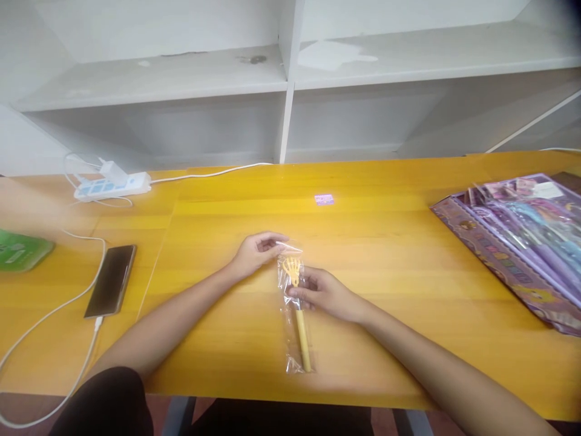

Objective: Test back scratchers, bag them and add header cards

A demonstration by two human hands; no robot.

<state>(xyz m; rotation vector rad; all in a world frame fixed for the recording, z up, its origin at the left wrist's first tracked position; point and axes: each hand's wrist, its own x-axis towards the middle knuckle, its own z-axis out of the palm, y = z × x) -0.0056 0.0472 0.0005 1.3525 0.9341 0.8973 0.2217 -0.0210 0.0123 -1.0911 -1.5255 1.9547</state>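
A yellow back scratcher (302,342) with a small claw-shaped head and a metal neck lies inside a clear plastic sleeve (289,339). The sleeve runs nearly upright in the head view, above the middle of the table. My right hand (329,295) is closed round the neck through the plastic, thumb in front. My left hand (259,251) is at the sleeve's top left corner, fingers curled with the tips at the plastic edge.
A purple printed box (494,260) of bagged sticks in purple and blue lies right. A small purple card (324,199) sits farther back. At left are a phone (111,281) on a white cable, a power strip (113,186) and a green packet (22,250). White shelves (290,85) stand behind.
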